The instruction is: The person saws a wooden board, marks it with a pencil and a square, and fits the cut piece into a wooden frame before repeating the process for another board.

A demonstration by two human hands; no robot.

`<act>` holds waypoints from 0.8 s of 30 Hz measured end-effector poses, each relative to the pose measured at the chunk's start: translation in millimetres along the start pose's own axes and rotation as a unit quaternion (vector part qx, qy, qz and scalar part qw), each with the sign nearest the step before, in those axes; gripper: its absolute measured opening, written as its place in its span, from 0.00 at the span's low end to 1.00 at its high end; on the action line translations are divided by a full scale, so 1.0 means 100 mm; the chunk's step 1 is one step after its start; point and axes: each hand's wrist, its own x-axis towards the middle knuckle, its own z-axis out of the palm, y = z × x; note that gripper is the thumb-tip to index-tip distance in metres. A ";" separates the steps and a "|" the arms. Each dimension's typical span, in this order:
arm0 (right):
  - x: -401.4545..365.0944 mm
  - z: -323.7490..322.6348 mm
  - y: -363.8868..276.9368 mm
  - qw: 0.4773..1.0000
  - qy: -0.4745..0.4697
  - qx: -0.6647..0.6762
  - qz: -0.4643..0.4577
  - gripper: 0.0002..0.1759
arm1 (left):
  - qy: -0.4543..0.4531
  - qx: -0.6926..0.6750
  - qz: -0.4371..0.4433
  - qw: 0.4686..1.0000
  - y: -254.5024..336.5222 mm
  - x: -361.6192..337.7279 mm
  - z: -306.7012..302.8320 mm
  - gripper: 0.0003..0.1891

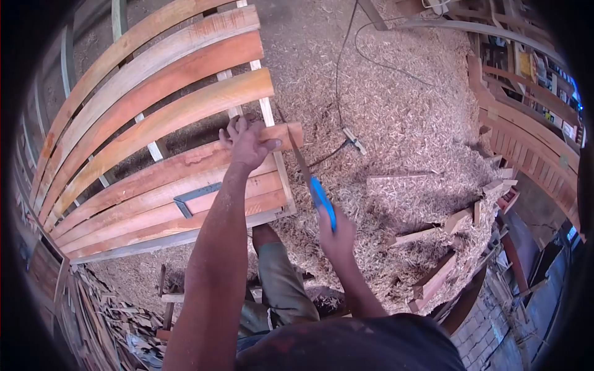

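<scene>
My right hand (338, 235) is wrapped around the blue handle of a handsaw (322, 201). The saw's blade crosses the overhanging right end of a reddish wooden board (185, 162). Just left of the blade, my left hand (249, 143) grips this same board, with its fingers over the far edge and the thumb toward the saw. The board lies across a pale wooden support (281, 176), beside several similar boards (179, 99). A dark try square (197, 199) rests on the nearer boards, left of my left forearm.
Wood shavings (408, 142) cover the ground. A cable with a small connector (354, 141) lies to the right of the boards. Offcuts (436, 281) are scattered at lower right, and a slatted wooden piece (526, 154) stands at far right. Scrap strips (93, 315) pile up at lower left.
</scene>
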 end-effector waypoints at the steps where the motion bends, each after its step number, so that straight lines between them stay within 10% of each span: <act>1: 0.39 0.27 -0.05 0.996 0.047 0.050 -0.049 0.16 | 0.013 0.002 -0.002 1.000 0.00 0.06 -0.01 0.35; 4: 1.36 0.67 -0.27 0.996 0.017 -0.017 -0.083 0.19 | 0.008 -0.016 -0.002 1.000 0.00 0.04 -0.05 0.36; 12: -0.91 -0.56 -0.07 0.997 0.015 0.048 0.056 0.17 | 0.000 -0.018 0.000 1.000 0.03 0.02 -0.03 0.33; 19: 1.09 0.56 -0.17 0.997 0.019 0.035 -0.060 0.19 | 0.009 0.002 -0.006 1.000 0.02 0.01 -0.02 0.33; 24: 0.06 -0.01 -0.08 0.998 0.026 0.043 -0.032 0.18 | 0.003 -0.014 -0.015 1.000 0.11 0.07 -0.14 0.31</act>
